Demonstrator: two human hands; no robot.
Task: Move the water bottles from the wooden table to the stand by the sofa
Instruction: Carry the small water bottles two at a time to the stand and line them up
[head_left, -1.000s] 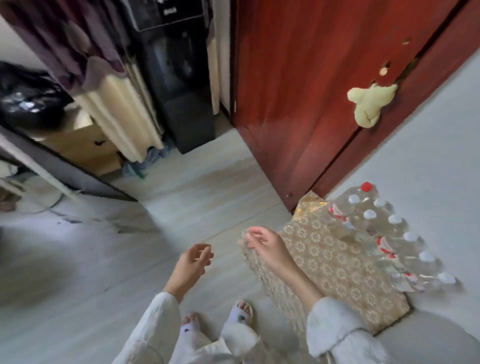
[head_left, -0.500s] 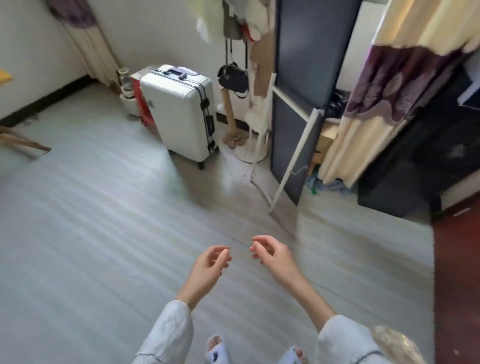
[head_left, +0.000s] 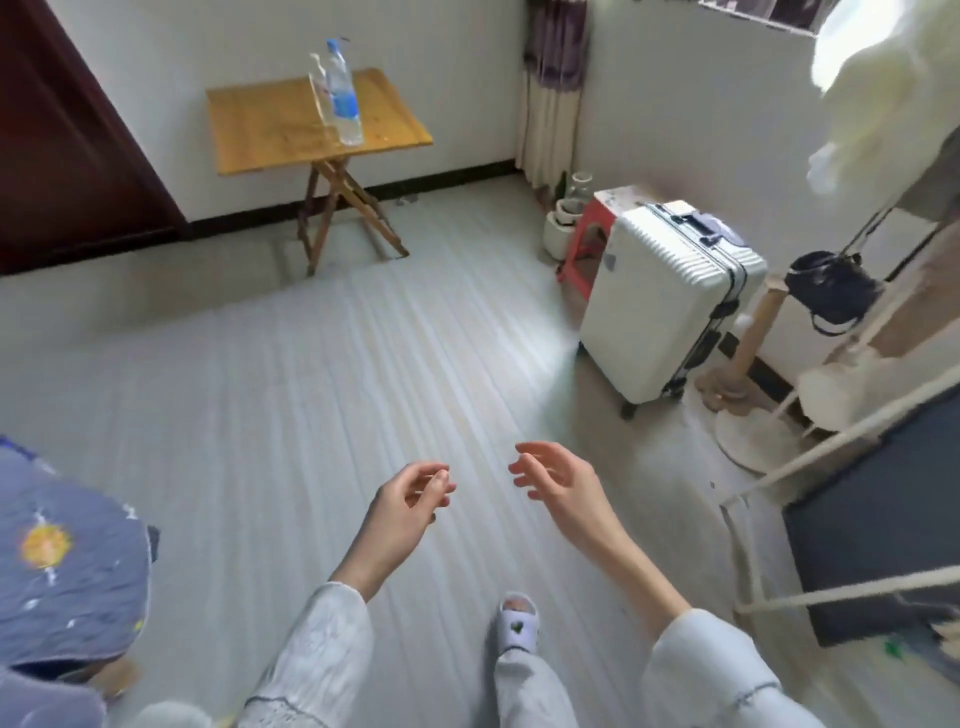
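Observation:
A folding wooden table (head_left: 270, 130) stands against the far wall. Two clear water bottles stand on it near its right side: one with a blue label and blue cap (head_left: 343, 98), and a slimmer clear one (head_left: 318, 85) just behind it to the left. My left hand (head_left: 408, 506) and my right hand (head_left: 561, 480) hang in front of me over the floor, far from the table. Both hold nothing, with the fingers loosely curled and apart. The stand and the bottles placed on it are out of view.
A white suitcase (head_left: 670, 301) stands at the right, with a red stool (head_left: 592, 234) and pots behind it. A coat rack with a black bag (head_left: 831, 288) and a white-framed dark panel (head_left: 872, 519) fill the right edge. Blue patterned fabric (head_left: 67, 561) lies at lower left. A dark red door (head_left: 57, 140) is at far left.
The view has swung left, away from the stand with its bottles and the red door, past the suitcase, to face the wooden table. Both hands stayed empty in front of me.

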